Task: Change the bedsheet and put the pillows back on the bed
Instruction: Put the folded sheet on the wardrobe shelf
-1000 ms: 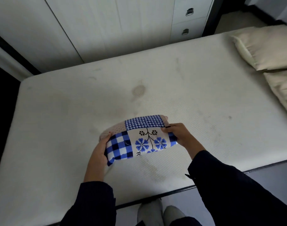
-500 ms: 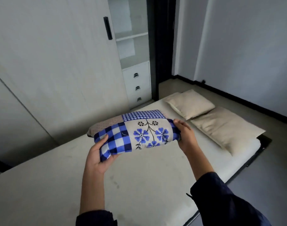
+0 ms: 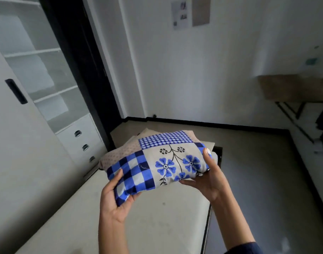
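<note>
A folded bedsheet (image 3: 157, 158) with blue checks and blue flowers is held up in the air above the bare mattress (image 3: 157, 213). My left hand (image 3: 113, 197) grips its near left corner from below, thumb on top. At the right end, my right hand (image 3: 210, 178) holds the bundle with fingers underneath and thumb up along the side. The beige pillows (image 3: 209, 143) at the far end of the bed are almost wholly hidden behind the bundle.
A white wardrobe (image 3: 28, 143) with drawers (image 3: 80, 142) and open shelves runs along the left of the bed. A dark doorway stands behind it. A wooden table (image 3: 292, 88) with black legs is at the right. Bare floor (image 3: 257, 171) lies right of the bed.
The view has swung up and to the right, from the mattress toward the far wall. Both hands have lifted the folded bedsheet off the mattress and hold it higher.
</note>
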